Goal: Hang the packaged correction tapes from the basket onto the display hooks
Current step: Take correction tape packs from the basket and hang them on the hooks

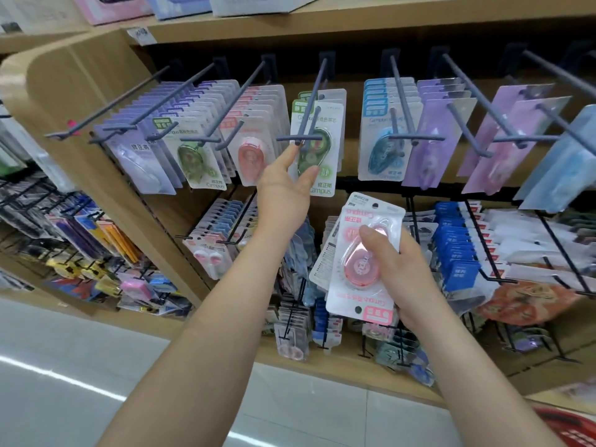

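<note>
My right hand (398,269) grips a small stack of packaged correction tapes; the front one is a pink correction tape pack (361,262), held upside down below the hook row. My left hand (285,183) is raised with relaxed fingers, its fingertips touching the green correction tape pack (317,146) that hangs on a grey display hook (309,108). To its left, hanging pink packs (251,140) fill another hook. A red basket (571,427) shows only as a rim at the bottom right corner.
Grey hooks across the upper row carry purple packs (138,146), light green packs (190,150), blue packs (387,133) and lilac packs (432,140). Black wire hooks below hold more stationery (458,250). A wooden shelf edge (322,24) runs above, and grey floor tiles (80,366) lie at the lower left.
</note>
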{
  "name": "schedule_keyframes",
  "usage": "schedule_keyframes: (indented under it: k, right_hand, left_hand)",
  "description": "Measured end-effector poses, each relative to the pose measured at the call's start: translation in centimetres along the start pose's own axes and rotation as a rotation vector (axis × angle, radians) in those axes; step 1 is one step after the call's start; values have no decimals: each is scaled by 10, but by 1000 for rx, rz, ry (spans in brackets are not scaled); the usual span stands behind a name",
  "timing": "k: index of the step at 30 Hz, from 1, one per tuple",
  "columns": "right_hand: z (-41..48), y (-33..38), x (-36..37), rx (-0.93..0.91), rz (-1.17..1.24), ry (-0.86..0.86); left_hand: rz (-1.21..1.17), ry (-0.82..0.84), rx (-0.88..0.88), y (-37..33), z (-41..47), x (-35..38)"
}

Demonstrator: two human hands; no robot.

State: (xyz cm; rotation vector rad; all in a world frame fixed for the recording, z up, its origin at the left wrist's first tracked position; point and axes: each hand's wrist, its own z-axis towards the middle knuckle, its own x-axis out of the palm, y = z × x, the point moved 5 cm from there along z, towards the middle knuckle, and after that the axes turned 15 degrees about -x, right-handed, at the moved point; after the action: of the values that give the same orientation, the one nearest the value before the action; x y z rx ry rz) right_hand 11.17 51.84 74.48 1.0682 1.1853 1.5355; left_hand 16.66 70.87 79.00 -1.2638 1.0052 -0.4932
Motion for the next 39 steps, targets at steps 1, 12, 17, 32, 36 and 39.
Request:
schedule_keyframes:
  k: [1,12,17,32,36,39]
  right_hand:
    - [-1,0,0,5,0,1]
    - [-6,3,0,53,-2,58]
    - [-4,8,9,-21,-28,27]
    - [5,9,57,6,51,289]
    - [7,9,66,-41,34,278]
    - [9,8,72,-59,5,251]
  left_hand:
    - [5,13,0,-1,2,0]
    - [72,-80,-12,0,-20,-23]
    - [61,262,-29,12,-79,-21]
    - [-490,292,-390,53,-86,-74]
    - [-577,258,-416,58,-85,-83]
    - [-631,142,-382,60,-80,-96]
